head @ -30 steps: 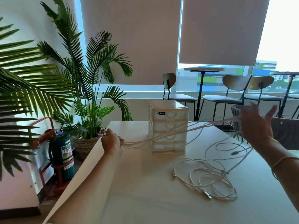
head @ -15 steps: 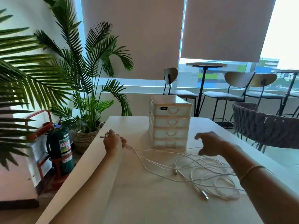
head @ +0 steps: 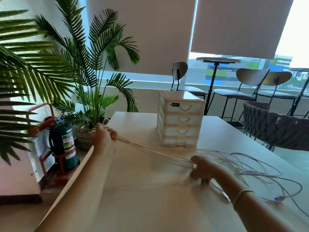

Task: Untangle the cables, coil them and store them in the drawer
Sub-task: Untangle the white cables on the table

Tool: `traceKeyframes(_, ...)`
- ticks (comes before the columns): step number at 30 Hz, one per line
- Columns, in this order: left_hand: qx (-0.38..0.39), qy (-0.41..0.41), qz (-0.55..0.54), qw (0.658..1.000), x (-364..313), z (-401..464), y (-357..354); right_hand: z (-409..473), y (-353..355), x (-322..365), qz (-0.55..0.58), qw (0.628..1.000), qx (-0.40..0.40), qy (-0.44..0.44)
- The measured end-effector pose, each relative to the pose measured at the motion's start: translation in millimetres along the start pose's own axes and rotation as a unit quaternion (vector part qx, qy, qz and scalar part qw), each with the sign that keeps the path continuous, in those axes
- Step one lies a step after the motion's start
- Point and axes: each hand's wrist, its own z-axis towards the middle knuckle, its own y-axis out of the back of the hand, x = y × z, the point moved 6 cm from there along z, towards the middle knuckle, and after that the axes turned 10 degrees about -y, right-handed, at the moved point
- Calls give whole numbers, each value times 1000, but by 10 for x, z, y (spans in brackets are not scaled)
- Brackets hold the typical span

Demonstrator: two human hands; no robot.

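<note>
Several thin white cables (head: 160, 152) run taut across the white table (head: 133, 198) between my two hands. My left hand (head: 103, 138) grips one end of the bundle near the table's left edge. My right hand (head: 203, 169) is curled round the strands lower down, in front of the drawer unit (head: 181, 123). Behind that hand the cables fan out in loose, blurred loops (head: 254, 166) over the right side of the table, with one plug (head: 278, 199) lying near my right wrist. The small plastic drawer unit stands upright with its drawers closed.
A potted palm (head: 87, 91) and a green fire extinguisher (head: 64, 144) stand on the floor left of the table. A woven dark chair (head: 275, 129) is at the table's right side. Bar chairs and a high table line the window behind.
My right hand came down from high on the right, moved left along the cables and closed on them. The slack loops rose off the table. My left hand kept its grip.
</note>
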Motion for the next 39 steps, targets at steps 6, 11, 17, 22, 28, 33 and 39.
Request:
traceKeyframes(6, 4, 27, 6, 1000, 250, -122, 64, -42, 207, -404, -137, 985, 33, -97)
traceKeyframes(11, 29, 36, 18, 999, 383, -263, 19, 63, 558, -1117, -173, 943, -145, -246)
traceKeyframes(17, 20, 37, 21, 999, 439, -246, 85, 33, 758, -1057, -170, 915, -288, -225)
traceKeyframes(22, 5, 39, 19, 999, 500, -155, 212, 1, 632, -672, -213, 955, -145, -146)
traceKeyframes(28, 39, 67, 8, 997, 598, -227, 111, -313, 391, 464, -166, 976, -119, 71)
traceKeyframes(33, 105, 109, 23, 988, 707, -346, 27, -575, -18, 1402, 50, 959, -45, 276)
traceKeyframes(39, 122, 105, -2, 987, 669, -293, 47, -332, -173, 1492, 171, 937, -26, 303)
